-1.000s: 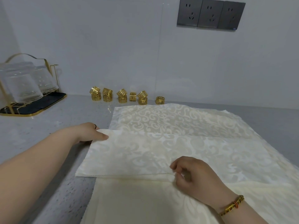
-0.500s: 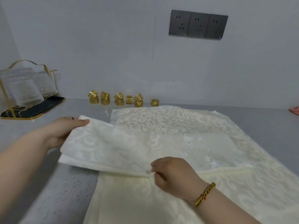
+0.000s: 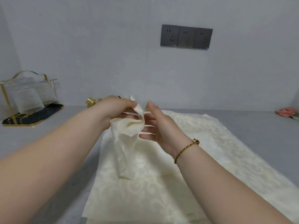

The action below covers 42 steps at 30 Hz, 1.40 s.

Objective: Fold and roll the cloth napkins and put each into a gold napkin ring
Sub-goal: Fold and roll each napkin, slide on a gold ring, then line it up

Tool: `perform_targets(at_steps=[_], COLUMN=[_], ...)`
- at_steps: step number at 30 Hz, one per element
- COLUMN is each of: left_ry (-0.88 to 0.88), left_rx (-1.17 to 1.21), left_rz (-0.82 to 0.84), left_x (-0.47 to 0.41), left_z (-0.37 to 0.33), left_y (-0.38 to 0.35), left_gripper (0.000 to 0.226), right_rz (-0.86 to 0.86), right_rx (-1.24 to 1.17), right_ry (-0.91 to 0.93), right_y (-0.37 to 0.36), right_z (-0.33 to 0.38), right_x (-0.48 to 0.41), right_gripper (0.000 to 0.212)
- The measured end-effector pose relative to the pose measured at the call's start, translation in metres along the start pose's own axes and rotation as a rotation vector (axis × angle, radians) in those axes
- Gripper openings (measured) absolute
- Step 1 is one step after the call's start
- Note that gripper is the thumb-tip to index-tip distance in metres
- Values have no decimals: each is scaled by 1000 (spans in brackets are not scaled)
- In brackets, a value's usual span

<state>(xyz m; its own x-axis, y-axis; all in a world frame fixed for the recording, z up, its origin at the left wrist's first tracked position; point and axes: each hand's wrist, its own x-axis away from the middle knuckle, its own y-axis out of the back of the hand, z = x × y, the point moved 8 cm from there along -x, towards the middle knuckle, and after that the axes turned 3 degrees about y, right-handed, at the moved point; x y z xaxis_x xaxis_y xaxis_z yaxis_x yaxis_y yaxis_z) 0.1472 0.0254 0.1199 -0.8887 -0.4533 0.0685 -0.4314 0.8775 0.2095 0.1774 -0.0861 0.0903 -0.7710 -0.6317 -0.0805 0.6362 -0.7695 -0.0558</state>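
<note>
Napkin (image 3: 127,143) number one hangs bunched and loose above the stack of flat napkins (image 3: 194,152) on the worktop (image 3: 252,126). The left grip (image 3: 116,109) clutches its upper end, fingers curled round the cloth. The right grip (image 3: 159,125) is spread with straight fingers just beside the cloth, holding nothing. Gold napkin rings (image 3: 91,101) sit by the wall, mostly hidden behind the hands. No napkin in view is rolled or ringed, so I judge the task barely begun, with the whole stack left to do.

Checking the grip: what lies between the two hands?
The bunched top of the napkin, gripped by the left hand; the right hand is open beside it. Head view.
</note>
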Motion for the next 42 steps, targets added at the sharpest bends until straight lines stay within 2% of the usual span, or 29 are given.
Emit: perform_targets(at_steps=[3, 5, 8, 13, 16, 19, 22, 25, 27, 28, 29, 31, 32, 34, 36, 38, 42], left_ry=[4, 21, -36, -231, -310, -361, -351, -332, -373, -384, -398, -418, -427, -449, -455, -465, -474], left_rx=[-84, -139, -138, -118, -218, -414, -679, -831, -918, -971, -1006, -1026, -1031, -1043, -1032, -1023, -1040], left_rz=[62, 145, 142, 31, -20, 80, 286, 381, 370, 366, 352, 326, 323, 305, 298, 298, 310], left_x=[-3, -4, -7, -1, 3, 4, 5, 7, 7, 7, 6, 4, 5, 6, 6, 6, 4], left_z=[0, 4, 10, 25, 41, 60, 88, 110, 115, 118, 120, 122, 121, 119, 118, 116, 117], left_y=[-36, -64, -78, -77, -70, -77, -101, -119, -125, -127, -128, -128, -128, -127, -126, -125, -127], left_gripper=[19, 17, 20, 30, 28, 32, 47, 62, 105, 125, 134, 137, 136, 133, 125, 120, 127], right_rz=[-17, -28, -79, -257, -382, -444, -458, -479, -461, -430, -382, -281, -267, -329, -416, -461, -539], right_rx=[-31, -38, 17, 285, 314, 397, 529, 422, 323, 348, 438, 660, 696, 595, 321, 135, 206], right_ry=[-99, -158, -240, -192, -207, -301, -395, -429, -441, -460, -476, -474, -458, -408, -373, -363, -405], right_y=[29, 46, 66, 124, 166, 200, 224, 235, 235, 235, 235, 231, 229, 233, 238, 246, 261], right_z=[-12, -24, -39, -42, -43, -49, -61, -78, -85, -87, -89, -90, -91, -93, -93, -96, -98], right_x=[-5, -8, -7, -12, -12, -6, 4, 8, 10, 10, 9, 7, 6, 8, 14, 17, 20], right_gripper=[40, 30, 12, 31, 34, 29, 41, 35, 28, 29, 31, 27, 23, 16, 3, 7, 39])
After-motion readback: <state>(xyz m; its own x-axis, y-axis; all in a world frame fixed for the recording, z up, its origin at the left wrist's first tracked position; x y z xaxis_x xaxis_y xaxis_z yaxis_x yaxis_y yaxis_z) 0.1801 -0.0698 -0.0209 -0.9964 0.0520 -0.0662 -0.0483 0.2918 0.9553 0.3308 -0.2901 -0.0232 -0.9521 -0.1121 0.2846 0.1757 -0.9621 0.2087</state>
